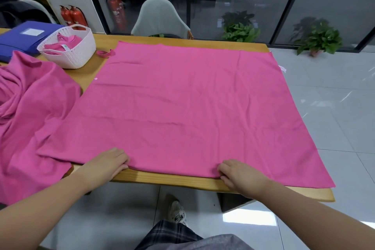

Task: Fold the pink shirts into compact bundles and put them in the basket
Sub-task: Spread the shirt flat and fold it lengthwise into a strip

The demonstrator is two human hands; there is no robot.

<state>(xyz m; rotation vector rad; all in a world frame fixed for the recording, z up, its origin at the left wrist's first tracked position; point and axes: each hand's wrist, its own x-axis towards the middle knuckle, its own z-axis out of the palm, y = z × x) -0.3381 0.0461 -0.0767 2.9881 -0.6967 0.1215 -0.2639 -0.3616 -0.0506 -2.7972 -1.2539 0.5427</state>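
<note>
Pink shirt [182,103] lies flat over the table [182,183], filling the middle of the frame, and it looks soft, thin and floppy. Left hand [109,163] and right hand [241,176] pinch its near edge, low in the frame, well apart. Basket [71,46] sits upper left, and those near corners look like the best spots to grab.

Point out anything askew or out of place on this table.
The spread shirt overhangs the table's right edge. A crumpled shirt spills off the left side. A loose pink strip lies beside the basket.
</note>
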